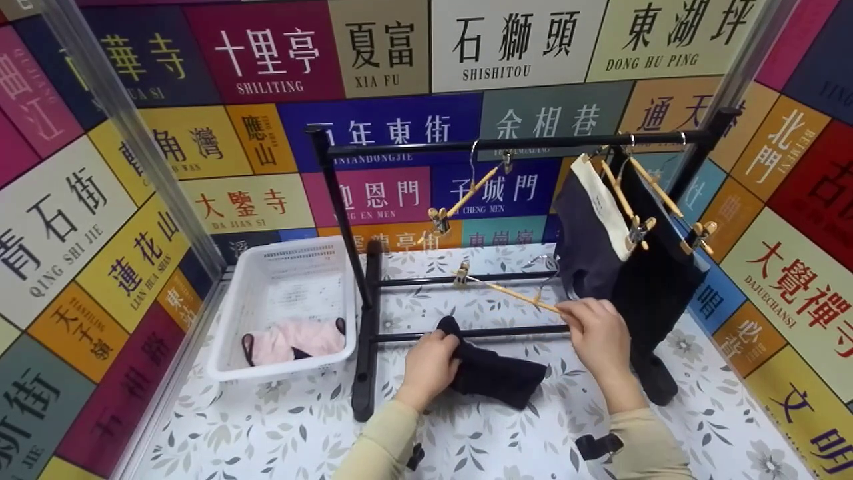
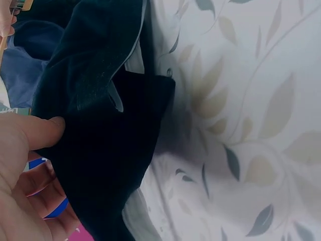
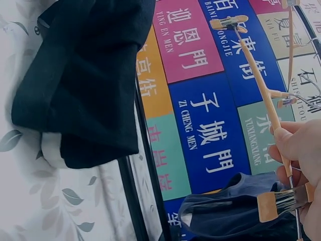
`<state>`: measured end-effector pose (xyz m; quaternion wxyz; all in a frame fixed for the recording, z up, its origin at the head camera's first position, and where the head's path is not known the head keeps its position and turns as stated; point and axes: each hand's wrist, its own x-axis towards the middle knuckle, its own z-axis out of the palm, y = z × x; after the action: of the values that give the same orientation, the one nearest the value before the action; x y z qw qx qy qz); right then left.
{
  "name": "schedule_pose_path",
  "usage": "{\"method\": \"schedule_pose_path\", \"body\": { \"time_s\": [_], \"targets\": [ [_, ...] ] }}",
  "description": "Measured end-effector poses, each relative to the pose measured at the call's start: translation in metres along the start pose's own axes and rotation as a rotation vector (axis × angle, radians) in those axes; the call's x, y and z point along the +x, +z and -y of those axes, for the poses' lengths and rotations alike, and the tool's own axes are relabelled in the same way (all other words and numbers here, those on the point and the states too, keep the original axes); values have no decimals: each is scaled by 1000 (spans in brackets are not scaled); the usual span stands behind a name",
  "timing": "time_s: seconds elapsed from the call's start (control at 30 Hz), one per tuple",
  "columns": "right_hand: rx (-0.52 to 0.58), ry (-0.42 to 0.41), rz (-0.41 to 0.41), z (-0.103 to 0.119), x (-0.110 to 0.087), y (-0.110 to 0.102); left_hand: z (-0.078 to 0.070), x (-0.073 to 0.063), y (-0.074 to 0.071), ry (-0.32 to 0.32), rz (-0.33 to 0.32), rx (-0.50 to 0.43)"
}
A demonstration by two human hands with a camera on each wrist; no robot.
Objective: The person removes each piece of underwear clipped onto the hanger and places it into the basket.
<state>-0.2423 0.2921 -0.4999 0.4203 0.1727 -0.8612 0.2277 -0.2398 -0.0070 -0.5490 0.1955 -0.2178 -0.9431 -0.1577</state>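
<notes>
In the head view my left hand (image 1: 430,370) pinches a folded black garment (image 1: 500,377) by its upper end, and the garment droops to the right above the patterned cloth. The left wrist view shows the thumb on top of the black fabric (image 2: 108,130), with the fingers behind it. Off to the right, my right hand (image 1: 600,340) grips one end of a wooden clip hanger (image 1: 513,293). Its far metal clip (image 1: 462,273) points left, towards the rack's middle. From the right wrist, the near clip (image 3: 286,201) shows beside the fingers, with no cloth in it.
A black clothes rack (image 1: 426,148) stands ahead. From its rail hang a bare clip hanger (image 1: 473,190), a dark grey garment with a white band (image 1: 590,220) and a black garment (image 1: 656,267). At left, a white plastic basket (image 1: 230,320) contains a pink garment with black trim (image 1: 293,340).
</notes>
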Motion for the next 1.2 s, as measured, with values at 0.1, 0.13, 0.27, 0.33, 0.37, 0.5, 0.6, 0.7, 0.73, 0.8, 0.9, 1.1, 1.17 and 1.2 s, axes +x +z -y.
{"method": "schedule_pose_path", "body": {
  "time_s": [0.1, 0.13, 0.27, 0.33, 0.37, 0.5, 0.6, 0.7, 0.73, 0.8, 0.9, 1.1, 1.17, 1.2],
  "targets": [
    [-3, 4, 11, 0, 3, -2, 3, 2, -5, 2, 2, -2],
    [-4, 6, 15, 0, 4, -2, 3, 2, -7, 2, 6, -2],
    [-9, 14, 27, 1, 7, -4, 6, 5, -14, 3, 6, -6],
    [-10, 12, 29, 1, 8, -5, 8, 6, -18, 5, 3, -3],
    [-12, 12, 30, 1, 8, -5, 8, 7, -20, 6, 2, -2],
    [-17, 9, 26, 1, 9, -6, 12, 8, -29, 8, -8, 0],
    [-19, 11, 19, 1, 11, -8, 17, 11, -36, 5, -18, -8],
    [-18, 16, 18, 1, 12, -9, 22, 14, -44, -6, -28, -22],
    [-19, 17, 19, 0, 13, -9, 24, 15, -47, -9, -33, -26],
    [-20, 20, 20, 1, 14, -9, 26, 17, -53, -12, -49, -36],
    [-23, 20, 17, 1, 15, -10, 31, 19, -61, -12, -78, -40],
    [-25, 35, 12, 3, 19, -14, 40, 22, -76, -26, -104, -52],
    [-24, 41, 13, 3, 20, -15, 44, 24, -81, -31, -113, -58],
    [-24, 40, 14, 3, 20, -15, 46, 24, -83, -33, -121, -60]
  ]
}}
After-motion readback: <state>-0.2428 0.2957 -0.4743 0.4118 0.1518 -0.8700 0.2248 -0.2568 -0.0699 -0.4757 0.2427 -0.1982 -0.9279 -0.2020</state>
